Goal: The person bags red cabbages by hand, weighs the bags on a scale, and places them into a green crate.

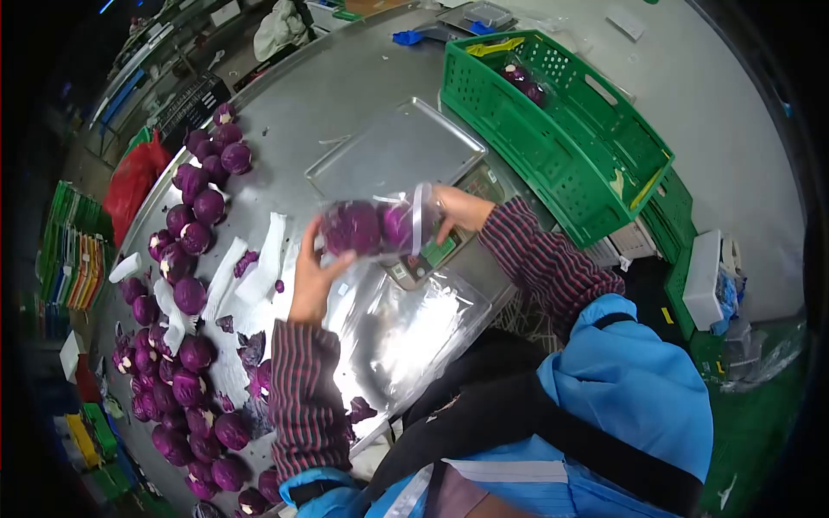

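Between my two hands hangs a clear plastic bag [380,244] with two red cabbages [354,226] inside. My left hand [309,274] grips its left end, thumb in front. At the bag's right end, my right hand [462,211] has its fingers closed on the plastic. Just beyond the bag is a scale with a flat metal tray [393,151], and its green display [438,252] shows partly below my right hand. Flat clear plastic bags [401,319] lie on the metal table in front of me.
Many loose red cabbages [190,296] line the table's left side, among white foam net sleeves [229,268] and torn leaves [252,350]. A green crate [553,164] at the right holds bagged cabbages [524,84]. A white foam box [702,281] stands farther right.
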### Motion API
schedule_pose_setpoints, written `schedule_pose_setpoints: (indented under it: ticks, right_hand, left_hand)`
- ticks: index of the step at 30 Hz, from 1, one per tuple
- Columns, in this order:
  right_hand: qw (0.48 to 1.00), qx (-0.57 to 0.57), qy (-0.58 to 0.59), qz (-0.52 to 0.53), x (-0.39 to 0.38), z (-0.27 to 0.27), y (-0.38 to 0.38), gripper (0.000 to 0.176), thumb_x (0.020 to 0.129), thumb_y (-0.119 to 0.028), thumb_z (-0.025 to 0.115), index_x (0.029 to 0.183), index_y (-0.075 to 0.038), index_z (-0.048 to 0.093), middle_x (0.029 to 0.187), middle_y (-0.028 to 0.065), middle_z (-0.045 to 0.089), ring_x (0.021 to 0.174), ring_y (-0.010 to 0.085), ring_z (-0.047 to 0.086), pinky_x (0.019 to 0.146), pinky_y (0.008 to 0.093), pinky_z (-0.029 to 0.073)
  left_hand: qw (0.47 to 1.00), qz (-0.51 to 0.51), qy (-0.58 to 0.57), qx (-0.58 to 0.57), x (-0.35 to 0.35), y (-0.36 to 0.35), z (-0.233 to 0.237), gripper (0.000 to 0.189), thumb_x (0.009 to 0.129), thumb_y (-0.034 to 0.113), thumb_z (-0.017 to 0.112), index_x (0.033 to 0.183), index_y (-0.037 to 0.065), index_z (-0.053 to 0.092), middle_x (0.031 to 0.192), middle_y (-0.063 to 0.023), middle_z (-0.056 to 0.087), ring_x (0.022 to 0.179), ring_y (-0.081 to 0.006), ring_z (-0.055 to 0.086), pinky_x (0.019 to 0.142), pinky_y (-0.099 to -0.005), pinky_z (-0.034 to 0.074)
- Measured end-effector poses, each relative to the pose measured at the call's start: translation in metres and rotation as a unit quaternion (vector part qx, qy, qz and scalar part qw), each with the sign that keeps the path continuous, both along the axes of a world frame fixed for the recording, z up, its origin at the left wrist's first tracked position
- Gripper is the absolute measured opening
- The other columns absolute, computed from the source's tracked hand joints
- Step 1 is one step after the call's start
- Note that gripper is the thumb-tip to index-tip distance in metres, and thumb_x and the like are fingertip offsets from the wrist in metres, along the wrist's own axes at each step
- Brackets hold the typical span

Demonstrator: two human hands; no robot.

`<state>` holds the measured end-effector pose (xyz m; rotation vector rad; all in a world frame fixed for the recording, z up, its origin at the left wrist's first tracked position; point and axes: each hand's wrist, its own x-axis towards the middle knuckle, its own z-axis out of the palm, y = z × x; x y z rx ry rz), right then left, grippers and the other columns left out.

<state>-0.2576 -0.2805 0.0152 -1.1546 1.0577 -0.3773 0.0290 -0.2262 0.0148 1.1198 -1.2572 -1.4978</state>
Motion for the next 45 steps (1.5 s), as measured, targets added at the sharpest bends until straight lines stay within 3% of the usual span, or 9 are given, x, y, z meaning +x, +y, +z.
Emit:
schedule_pose_setpoints:
  ticks: [4, 12, 16, 20, 22, 25, 28, 36, 45]
  right_hand:
    - [0.984, -0.056, 0.163, -0.054, -0.003, 0.015, -0.040, 0.046, 0.090, -0.030, 0.045, 0.133, -0.012, 0.048, 0.118, 0.0168, 0.059, 0.102, 0.0291, 0.060, 0.075, 0.0409, 0.056]
    - [0.686, -0.666, 0.255, 0.142, -0.003, 0.022, -0.040, 0.052, 0.069, -0.003, 0.057, 0.117, -0.022, 0.063, 0.145, 0.0065, 0.036, 0.133, 0.0324, 0.032, 0.110, 0.0447, 0.027]
    - [0.841, -0.510, 0.015, 0.183, -0.037, 0.020, -0.025, 0.017, 0.075, -0.007, 0.055, 0.085, -0.010, 0.068, 0.119, 0.0063, 0.060, 0.125, 0.0282, 0.045, 0.108, 0.0411, 0.030]
    - [0.975, 0.056, -0.005, 0.213, -0.132, -0.003, 0.082, 0.012, 0.077, -0.013, 0.056, 0.077, -0.005, 0.065, 0.093, 0.0121, 0.067, 0.091, 0.0253, 0.064, 0.082, 0.0369, 0.050]
    - [0.681, -0.166, 0.468, 0.538, -0.155, 0.016, 0.120, 0.019, 0.078, -0.021, 0.060, 0.086, -0.005, 0.067, 0.087, 0.0119, 0.066, 0.088, 0.0236, 0.063, 0.082, 0.0362, 0.050]
    - [0.912, -0.225, 0.314, 0.135, -0.133, 0.042, 0.092, 0.061, 0.067, -0.016, 0.071, 0.125, -0.008, 0.054, 0.117, 0.0141, 0.055, 0.105, 0.0258, 0.057, 0.091, 0.0348, 0.046]
    - [0.799, -0.516, 0.282, 0.126, -0.069, 0.068, 0.015, 0.081, 0.064, -0.021, 0.078, 0.135, -0.007, 0.042, 0.131, 0.0131, 0.047, 0.123, 0.0251, 0.045, 0.101, 0.0355, 0.039]
    - [0.843, -0.390, 0.097, 0.357, 0.054, -0.014, -0.133, 0.106, 0.062, -0.038, 0.082, 0.144, -0.001, 0.026, 0.132, 0.0249, 0.048, 0.113, 0.0327, 0.055, 0.098, 0.0361, 0.042]
    - [0.972, 0.123, -0.152, 0.130, -0.061, -0.002, -0.168, 0.047, 0.076, -0.026, 0.071, 0.112, 0.001, 0.059, 0.098, 0.0082, 0.066, 0.080, 0.0135, 0.063, 0.073, 0.0288, 0.053]
  left_hand:
    - [0.998, 0.032, -0.049, 0.021, -0.028, -0.068, -0.035, 0.077, 0.074, 0.004, 0.076, 0.139, 0.002, 0.035, 0.133, -0.0158, 0.047, 0.118, -0.0253, 0.050, 0.093, -0.0335, 0.046]
    - [0.978, 0.164, -0.125, 0.026, -0.037, -0.057, -0.044, 0.078, 0.077, 0.013, 0.077, 0.140, 0.004, 0.034, 0.136, -0.0170, 0.042, 0.116, -0.0272, 0.049, 0.096, -0.0367, 0.043]
    - [0.960, 0.261, -0.093, 0.040, -0.023, -0.031, -0.033, 0.071, 0.079, 0.012, 0.073, 0.139, 0.005, 0.035, 0.138, -0.0165, 0.042, 0.116, -0.0262, 0.048, 0.090, -0.0357, 0.046]
    - [0.968, 0.243, -0.046, 0.041, 0.006, -0.004, -0.051, 0.044, 0.084, 0.008, 0.066, 0.125, 0.003, 0.053, 0.124, -0.0100, 0.054, 0.095, -0.0150, 0.056, 0.078, -0.0289, 0.048]
    - [0.967, 0.239, -0.085, 0.026, 0.012, 0.004, -0.055, 0.038, 0.085, 0.007, 0.065, 0.120, 0.001, 0.055, 0.119, -0.0095, 0.056, 0.089, -0.0131, 0.056, 0.076, -0.0277, 0.048]
    - [0.977, 0.199, -0.061, 0.036, 0.008, -0.001, -0.057, 0.040, 0.085, 0.007, 0.064, 0.123, 0.001, 0.053, 0.118, -0.0102, 0.055, 0.088, -0.0132, 0.056, 0.075, -0.0278, 0.049]
    - [0.988, 0.149, -0.029, 0.027, -0.016, -0.017, -0.055, 0.054, 0.084, 0.005, 0.064, 0.132, 0.000, 0.040, 0.123, -0.0132, 0.049, 0.087, -0.0142, 0.058, 0.073, -0.0281, 0.051]
    - [0.977, 0.181, -0.110, -0.032, -0.042, -0.053, -0.078, 0.055, 0.082, 0.015, 0.073, 0.126, -0.003, 0.045, 0.117, -0.0139, 0.056, 0.089, -0.0174, 0.061, 0.072, -0.0285, 0.052]
    - [0.967, 0.243, -0.034, -0.068, -0.148, -0.093, 0.033, 0.048, 0.084, 0.001, 0.063, 0.130, -0.001, 0.048, 0.127, -0.0113, 0.052, 0.106, -0.0194, 0.054, 0.088, -0.0311, 0.048]
